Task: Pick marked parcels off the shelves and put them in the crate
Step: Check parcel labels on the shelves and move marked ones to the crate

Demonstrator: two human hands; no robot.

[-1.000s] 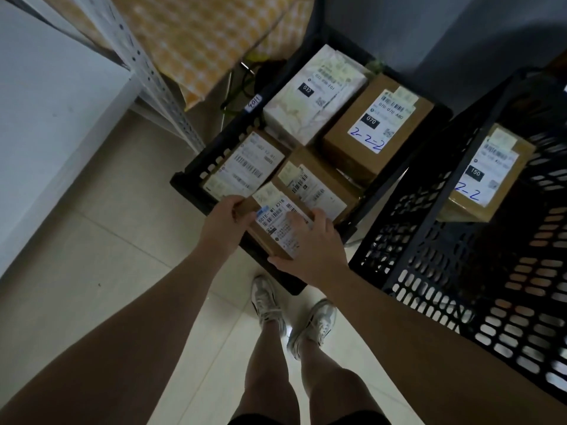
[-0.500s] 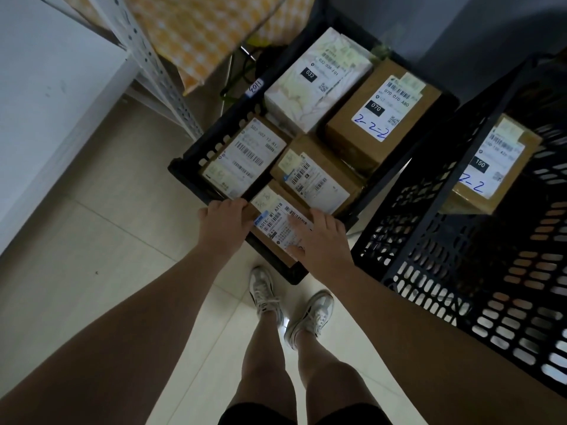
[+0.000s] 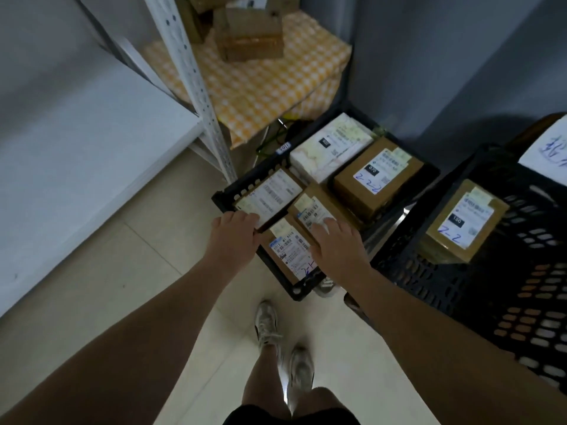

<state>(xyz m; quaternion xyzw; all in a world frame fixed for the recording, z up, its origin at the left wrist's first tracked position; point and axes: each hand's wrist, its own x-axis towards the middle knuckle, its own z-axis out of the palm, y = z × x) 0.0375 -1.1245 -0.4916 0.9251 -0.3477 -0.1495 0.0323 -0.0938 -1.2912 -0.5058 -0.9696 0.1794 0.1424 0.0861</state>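
Observation:
A black crate (image 3: 228,194) on the floor holds several labelled parcels. Nearest me lies a flat brown parcel (image 3: 290,250) with blue handwriting on its label. My left hand (image 3: 233,240) rests at its left edge, fingers curled over the crate's near corner and the parcel behind. My right hand (image 3: 334,243) lies flat with straight fingers on the near parcel's right side and the small brown parcel (image 3: 313,210) behind it. A brown box marked 070 (image 3: 377,182) and a white parcel (image 3: 331,148) sit further back.
A second black crate (image 3: 478,271) on the right holds a brown box marked 150 (image 3: 463,222). A white metal shelf post (image 3: 196,87) stands left of the crate. A yellow checked cloth (image 3: 260,84) carries cardboard boxes (image 3: 248,35). A white surface (image 3: 76,154) fills the left.
The near flat parcel has gone down into the crate and lies flat. My right hand slid forward onto the parcel behind it. The view has pulled back and up, revealing the shelf.

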